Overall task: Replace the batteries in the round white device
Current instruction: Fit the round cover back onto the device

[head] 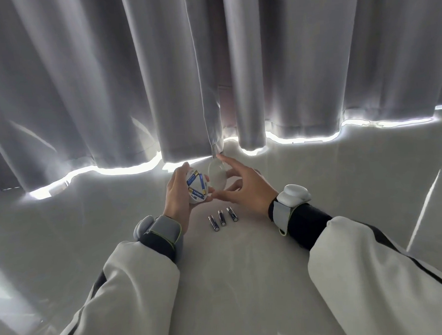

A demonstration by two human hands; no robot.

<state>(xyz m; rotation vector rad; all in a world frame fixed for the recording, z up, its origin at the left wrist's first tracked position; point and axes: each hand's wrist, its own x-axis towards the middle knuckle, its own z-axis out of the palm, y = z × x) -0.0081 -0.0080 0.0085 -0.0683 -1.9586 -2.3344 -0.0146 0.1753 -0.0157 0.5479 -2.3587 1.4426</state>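
Observation:
My left hand (176,195) holds the round white device (197,187) above the white surface, its open back turned up. Three blue batteries sit inside it in a triangle. My right hand (244,189) is just to the right of it, fingers spread, with the round white cover (218,179) held between thumb and fingers. Three dark loose batteries (222,218) lie side by side on the surface below both hands.
Grey curtains (133,82) hang right behind the hands, with bright light along their hem. The white surface (246,281) spreads toward me. Both wrists carry grey strapped bands. A white panel edge (435,220) slants at the right.

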